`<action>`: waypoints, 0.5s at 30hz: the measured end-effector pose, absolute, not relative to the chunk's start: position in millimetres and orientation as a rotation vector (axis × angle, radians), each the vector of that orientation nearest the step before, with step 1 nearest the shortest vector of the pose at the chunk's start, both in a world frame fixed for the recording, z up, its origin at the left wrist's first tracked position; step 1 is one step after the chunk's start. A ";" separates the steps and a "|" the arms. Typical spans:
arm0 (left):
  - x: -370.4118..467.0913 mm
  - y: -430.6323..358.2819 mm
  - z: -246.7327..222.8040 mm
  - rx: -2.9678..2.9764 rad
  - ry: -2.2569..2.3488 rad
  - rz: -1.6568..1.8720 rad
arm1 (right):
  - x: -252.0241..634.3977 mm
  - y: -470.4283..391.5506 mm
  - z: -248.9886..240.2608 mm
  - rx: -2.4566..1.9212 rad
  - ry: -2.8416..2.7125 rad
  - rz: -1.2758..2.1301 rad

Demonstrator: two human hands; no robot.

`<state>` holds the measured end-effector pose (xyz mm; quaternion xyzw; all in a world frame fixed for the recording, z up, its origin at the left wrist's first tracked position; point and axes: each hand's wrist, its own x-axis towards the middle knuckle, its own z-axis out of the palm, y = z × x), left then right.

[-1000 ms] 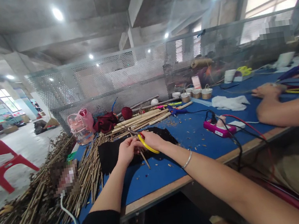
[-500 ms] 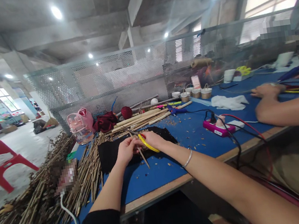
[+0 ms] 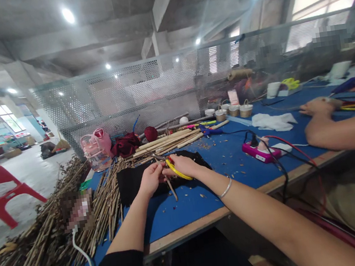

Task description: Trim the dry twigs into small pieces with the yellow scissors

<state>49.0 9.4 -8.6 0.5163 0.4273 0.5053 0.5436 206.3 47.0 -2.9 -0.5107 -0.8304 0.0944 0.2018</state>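
Fingers of my left hand (image 3: 151, 179) are closed round a thin brown stick (image 3: 171, 187), whose lower end points toward me. Close beside it, my right hand (image 3: 184, 166) grips yellow-handled scissors (image 3: 178, 170); their blades reach up and left near the stick. Both hands are over a black cloth (image 3: 128, 186) on the blue table (image 3: 188, 208). Small plant scraps lie around them. A large pile of thin dry stalks (image 3: 103, 205) spreads to the left of the cloth. Thicker pale sticks (image 3: 168, 141) lie behind it.
Pink bag (image 3: 95, 149), dark red cloth (image 3: 125, 145) and a ball (image 3: 150, 133) stand at the back. A blue glue gun (image 3: 210, 130), pink power strip (image 3: 261, 152) with cables and white gloves (image 3: 273, 121) lie rightward. Another person's arm (image 3: 339, 132) rests at the right.
My right hand has shifted slightly right, with the scissors tilted a little differently beside the stick. At the far right, another hand with a blue tool has come into view.
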 end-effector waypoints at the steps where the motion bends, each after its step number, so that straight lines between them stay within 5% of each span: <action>1: 48.8 9.0 -8.4 1.227 1.004 1.199 | 206.7 46.7 -3.2 -1.380 -2.330 0.301; 15: 45.6 9.0 -9.3 1.223 0.937 1.143 | 200.4 44.1 -4.7 -1.342 -2.283 0.427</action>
